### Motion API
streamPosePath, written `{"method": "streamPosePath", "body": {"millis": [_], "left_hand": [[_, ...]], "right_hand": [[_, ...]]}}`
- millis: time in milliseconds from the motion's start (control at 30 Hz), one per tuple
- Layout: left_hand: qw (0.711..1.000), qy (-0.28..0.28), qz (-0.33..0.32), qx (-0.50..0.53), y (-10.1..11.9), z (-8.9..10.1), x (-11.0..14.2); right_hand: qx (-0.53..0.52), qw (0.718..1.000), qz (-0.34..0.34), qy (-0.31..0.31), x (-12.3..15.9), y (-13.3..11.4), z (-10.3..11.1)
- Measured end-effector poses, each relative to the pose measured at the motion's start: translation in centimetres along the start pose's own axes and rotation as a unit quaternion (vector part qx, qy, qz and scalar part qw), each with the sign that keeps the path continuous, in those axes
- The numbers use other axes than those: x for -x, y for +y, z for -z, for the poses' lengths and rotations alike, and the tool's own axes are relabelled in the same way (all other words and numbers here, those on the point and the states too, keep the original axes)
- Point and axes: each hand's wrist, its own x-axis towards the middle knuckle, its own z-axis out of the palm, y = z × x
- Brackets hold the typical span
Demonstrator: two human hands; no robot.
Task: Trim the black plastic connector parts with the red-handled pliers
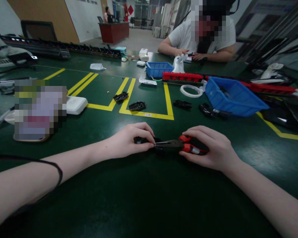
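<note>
My right hand is wrapped round the red and black handles of long-nose pliers. The jaws point left and reach the fingertips of my left hand. My left fingers are closed on a small black plastic part, mostly hidden behind the fingers and the jaws. Whether the pliers grip that part, I cannot tell. Beyond my hands, similar black plastic parts lie on the dark green table.
A blue bin stands right, near a white tape roll; a smaller blue bin is farther back. At left lie a blurred-out phone-like object and a white case. Across the table a person works with both hands.
</note>
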Motion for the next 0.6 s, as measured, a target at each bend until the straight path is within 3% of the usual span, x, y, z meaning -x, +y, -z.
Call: {"method": "streamPosePath", "body": {"millis": [600], "left_hand": [[0.998, -0.014, 0.018, 0.066, -0.4, 0.23, -0.15]], "right_hand": [[0.023, 1.0, 0.006, 0.013, -0.18, -0.28, 0.27]]}}
